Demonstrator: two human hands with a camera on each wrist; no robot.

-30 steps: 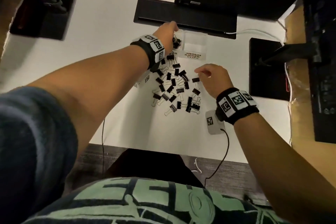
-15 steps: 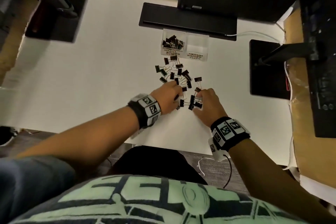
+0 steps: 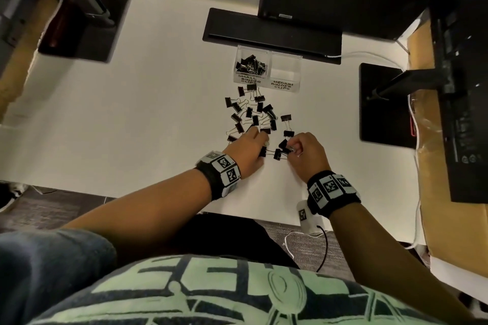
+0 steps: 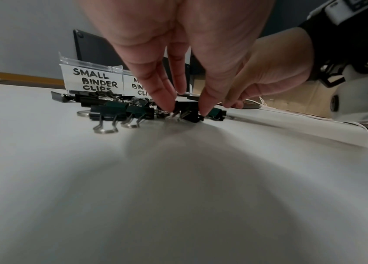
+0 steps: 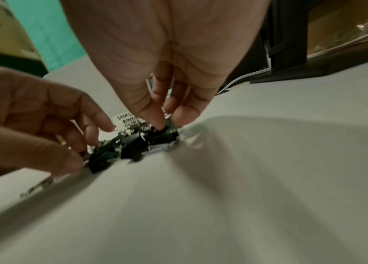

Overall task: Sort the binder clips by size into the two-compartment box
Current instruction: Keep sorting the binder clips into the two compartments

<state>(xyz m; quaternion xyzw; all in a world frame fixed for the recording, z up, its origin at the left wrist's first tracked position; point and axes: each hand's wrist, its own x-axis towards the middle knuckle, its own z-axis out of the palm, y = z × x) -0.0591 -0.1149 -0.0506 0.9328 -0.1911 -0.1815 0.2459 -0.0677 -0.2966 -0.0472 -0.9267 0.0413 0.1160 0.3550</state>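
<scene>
Several black binder clips point(image 3: 253, 113) lie scattered on the white desk below a clear two-compartment box point(image 3: 266, 68). Its left half, labelled small binder clips, holds a heap of clips point(image 3: 250, 64); the right half, labelled medium, looks empty. My left hand point(image 3: 260, 144) is at the near edge of the scatter, thumb and fingertips point(image 4: 169, 107) pinching a black clip point(image 4: 189, 114) on the desk. My right hand point(image 3: 291, 149) is just to its right, fingers point(image 5: 155, 123) curled down and pinching a clip point(image 5: 164, 133).
A black monitor base point(image 3: 272, 34) stands right behind the box. Black stand plates sit at the far left point(image 3: 87, 24) and right point(image 3: 385, 105). A white tagged device point(image 3: 306, 216) with a cable lies at the desk's near edge by my right wrist.
My left hand came back from the box's small compartment to the near clips. My right hand dropped toward me onto the near clips. Both now pinch clips.
</scene>
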